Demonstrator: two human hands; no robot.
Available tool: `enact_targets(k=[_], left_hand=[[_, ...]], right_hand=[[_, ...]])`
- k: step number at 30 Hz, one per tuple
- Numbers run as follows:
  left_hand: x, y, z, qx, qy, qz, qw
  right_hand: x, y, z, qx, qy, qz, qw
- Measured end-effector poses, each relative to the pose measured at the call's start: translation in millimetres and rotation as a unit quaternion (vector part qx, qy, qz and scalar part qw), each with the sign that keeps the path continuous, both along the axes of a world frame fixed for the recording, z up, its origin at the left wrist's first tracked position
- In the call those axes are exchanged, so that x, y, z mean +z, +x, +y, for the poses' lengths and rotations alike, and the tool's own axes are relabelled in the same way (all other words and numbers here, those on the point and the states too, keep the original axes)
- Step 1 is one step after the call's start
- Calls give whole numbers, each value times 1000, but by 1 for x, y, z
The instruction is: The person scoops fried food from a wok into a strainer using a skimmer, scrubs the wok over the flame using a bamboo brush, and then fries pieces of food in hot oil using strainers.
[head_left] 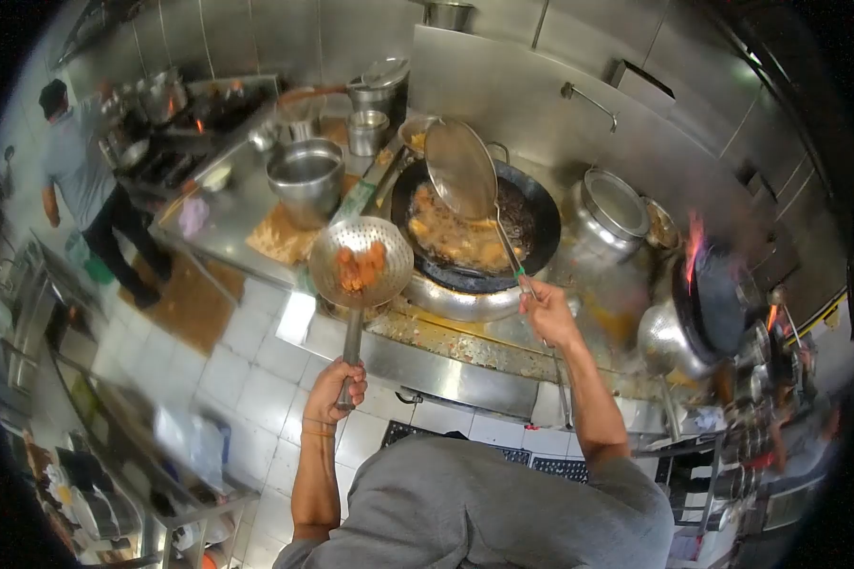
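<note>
My left hand (336,390) is wrapped round the handle of a perforated metal skimmer (362,237). Several orange-brown fried pieces (361,266) lie in its bowl, held out over the counter's front edge. With my right hand (547,311) I grip the thin handle of a round mesh strainer (460,169), raised above the wok. Below it, the large black wok (538,204) holds bubbling oil with golden food pieces (465,241) in it. The strainer hides part of the wok's far side.
Left of the wok stands a steel pot (306,177) by a wooden board (283,237). A lidded pot (612,211) sits to the right. Flames (696,248) rise beside another black wok (716,299) at far right. Another person (90,175) stands at the left stove.
</note>
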State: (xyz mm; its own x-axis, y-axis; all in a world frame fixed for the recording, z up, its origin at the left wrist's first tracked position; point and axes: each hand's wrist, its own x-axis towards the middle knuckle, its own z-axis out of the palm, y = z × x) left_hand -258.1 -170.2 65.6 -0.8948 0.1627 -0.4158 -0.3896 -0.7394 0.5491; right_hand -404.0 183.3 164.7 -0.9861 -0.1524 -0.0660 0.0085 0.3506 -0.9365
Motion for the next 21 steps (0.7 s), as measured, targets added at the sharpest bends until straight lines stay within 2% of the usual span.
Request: enact_targets(k=[3,5,8,11,17,19,21], left_hand=[[4,7,3,-10,6,4,1000],[12,15,7,8,-31,-13,999],[10,20,10,11,-33,7,999],[8,21,11,6,-32,8,999],[12,19,14,0,-39,1,999],[15,21,14,-3,-53,-3,999],[16,21,12,-11,-66,-9,998]], right_hand=[[-42,-10,19,6,48,39,998],[-57,-14,26,-5,64,65,996],[-55,-13,26,-14,59,85,995],[-22,-6,14,4,74,31,997],[-14,0,5,-27,40,-15,999],[-19,0,16,5,-14,-50,999],[-14,-1,17,7,7,-51,999]])
